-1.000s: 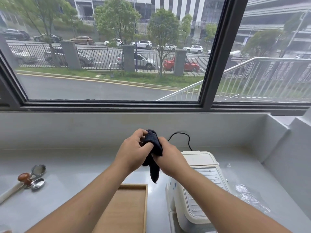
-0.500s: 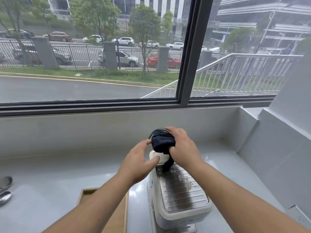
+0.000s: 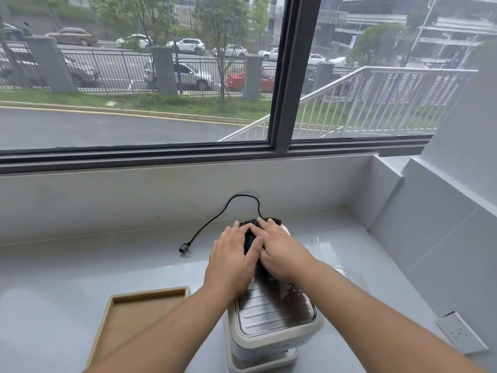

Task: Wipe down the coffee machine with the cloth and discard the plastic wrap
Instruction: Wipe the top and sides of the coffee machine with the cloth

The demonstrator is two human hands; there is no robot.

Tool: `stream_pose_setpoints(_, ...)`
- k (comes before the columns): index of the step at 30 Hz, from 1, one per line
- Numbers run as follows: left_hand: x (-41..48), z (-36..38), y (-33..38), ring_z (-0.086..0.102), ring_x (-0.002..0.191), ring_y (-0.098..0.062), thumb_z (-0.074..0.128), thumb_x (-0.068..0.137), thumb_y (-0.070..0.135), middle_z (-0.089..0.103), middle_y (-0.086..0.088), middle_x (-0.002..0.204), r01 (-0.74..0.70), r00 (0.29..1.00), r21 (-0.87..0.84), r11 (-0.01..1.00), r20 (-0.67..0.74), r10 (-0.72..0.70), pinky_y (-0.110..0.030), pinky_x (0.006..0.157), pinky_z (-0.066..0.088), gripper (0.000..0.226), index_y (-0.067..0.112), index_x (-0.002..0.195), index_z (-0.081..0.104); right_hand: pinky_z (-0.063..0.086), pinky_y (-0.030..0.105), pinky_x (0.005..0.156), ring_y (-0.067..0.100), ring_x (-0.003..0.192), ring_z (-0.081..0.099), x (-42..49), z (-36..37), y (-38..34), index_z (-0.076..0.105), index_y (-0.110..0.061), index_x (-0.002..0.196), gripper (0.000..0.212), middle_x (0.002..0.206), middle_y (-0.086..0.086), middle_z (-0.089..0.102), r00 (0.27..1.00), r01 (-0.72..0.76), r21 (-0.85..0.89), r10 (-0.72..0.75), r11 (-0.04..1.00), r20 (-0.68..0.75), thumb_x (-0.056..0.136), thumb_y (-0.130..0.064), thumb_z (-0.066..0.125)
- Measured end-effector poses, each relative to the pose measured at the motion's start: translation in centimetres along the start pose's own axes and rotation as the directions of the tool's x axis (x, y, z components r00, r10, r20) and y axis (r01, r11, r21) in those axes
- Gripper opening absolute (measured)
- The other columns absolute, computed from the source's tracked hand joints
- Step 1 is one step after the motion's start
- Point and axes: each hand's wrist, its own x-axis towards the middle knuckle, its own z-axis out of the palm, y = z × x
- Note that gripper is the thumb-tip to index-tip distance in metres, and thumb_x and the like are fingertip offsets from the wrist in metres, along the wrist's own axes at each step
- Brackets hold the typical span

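A cream coffee machine [image 3: 271, 337] with a ribbed metal top plate stands on the grey counter, front centre. A dark cloth [image 3: 251, 239] lies on the far part of its top. My left hand [image 3: 232, 261] and my right hand [image 3: 279, 250] both press flat on the cloth, fingers spread, side by side. Most of the cloth is hidden under them. Clear plastic wrap [image 3: 326, 251] lies on the counter just right of the machine, partly behind my right forearm.
A wooden tray [image 3: 118, 327] sits left of the machine. The machine's black cord and plug [image 3: 185, 248] trail across the counter toward the back wall. A wall socket [image 3: 461, 332] is low on the right wall. A window runs along the back.
Both hands moved down onto the machine's top; the cloth, bunched in my right hand before, is now pressed flat under both. The view shifted, and the plug came into sight.
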Motion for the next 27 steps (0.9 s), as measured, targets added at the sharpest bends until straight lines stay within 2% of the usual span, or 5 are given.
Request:
stream_pose_setpoints(3,-0.2,1.1,-0.3,0.016,0.160,-0.017,0.016,0.092,0.080,0.027,0.003,0.172,0.008,0.999,0.039,0.999,-0.038,-0.007,-0.045,0.129,0.018,0.083,0.034,0.159,0.035,0.010,0.043,0.129,0.021,0.160,0.004,0.0,0.2,0.4,0.023,-0.027,0.163,0.057,0.174,-0.001,0.013,1.000,0.016,0.015,-0.016,1.000,0.019,0.107,-0.029,0.031)
stream_pose_setpoints(10,-0.3,1.0,-0.3,0.018,0.159,-0.014,0.011,0.088,0.084,0.029,0.007,0.171,0.007,0.998,0.045,0.999,-0.064,-0.004,-0.048,0.130,0.013,0.092,0.031,0.158,0.037,-0.003,0.029,0.126,0.017,0.160,0.003,-1.5,0.5,0.1,0.024,-0.030,0.164,0.055,0.173,-0.003,0.014,0.998,0.058,0.030,-0.058,0.998,0.011,0.109,-0.032,0.030)
stream_pose_setpoints(15,-0.5,0.8,-0.2,0.019,0.158,-0.014,0.013,0.089,0.083,0.032,0.007,0.169,0.015,0.997,0.033,0.999,-0.071,-0.012,-0.048,0.129,0.014,0.090,0.031,0.157,0.039,0.000,0.026,0.125,0.011,0.159,0.003,-3.8,1.1,-0.4,0.028,-0.031,0.162,0.059,0.172,-0.009,0.017,0.995,0.099,0.058,-0.100,0.993,0.009,0.103,-0.030,0.034)
stream_pose_setpoints(20,-0.8,0.7,0.0,0.016,0.159,-0.012,0.013,0.086,0.083,0.033,0.009,0.169,0.021,0.998,0.034,0.999,-0.053,-0.019,-0.046,0.130,0.009,0.089,0.035,0.157,0.038,0.010,0.035,0.130,0.011,0.159,0.004,-6.2,1.3,-1.0,0.028,-0.036,0.160,0.060,0.171,-0.017,0.017,0.992,0.118,0.056,-0.120,0.991,0.030,0.101,-0.027,0.034)
stream_pose_setpoints(27,-1.2,0.6,0.1,0.013,0.159,-0.011,0.016,0.087,0.082,0.038,0.010,0.165,0.012,0.999,0.030,0.999,-0.045,-0.011,-0.047,0.130,0.006,0.085,0.037,0.155,0.040,-0.001,0.026,0.128,0.007,0.158,-0.002,-9.6,1.8,-1.3,0.015,-0.044,0.162,0.065,0.171,-0.023,0.003,0.992,0.123,0.016,-0.124,0.992,0.028,0.102,-0.029,0.034)
